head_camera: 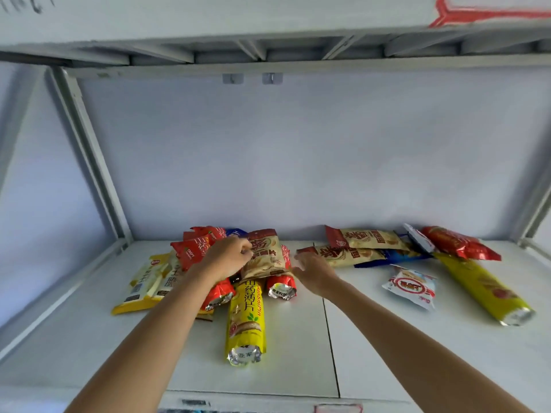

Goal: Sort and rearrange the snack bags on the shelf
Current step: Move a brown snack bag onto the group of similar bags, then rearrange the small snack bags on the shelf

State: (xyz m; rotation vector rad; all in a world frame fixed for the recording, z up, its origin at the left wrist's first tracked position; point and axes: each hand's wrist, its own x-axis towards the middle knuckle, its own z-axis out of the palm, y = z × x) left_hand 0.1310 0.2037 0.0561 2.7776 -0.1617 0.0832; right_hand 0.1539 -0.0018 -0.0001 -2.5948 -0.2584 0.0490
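Lowest in the frame's centre, a yellow tube bag (246, 320) lies lengthwise on the white shelf (298, 353). Above it, the left hand (228, 257) curls its fingers on the tan snack bag (265, 254) atop the left pile, while the right hand (313, 271) reaches with loosely spread fingers just beside it. Farther right, more bags lie scattered, among them a white packet (413, 286) and a long yellow bag (484, 290).
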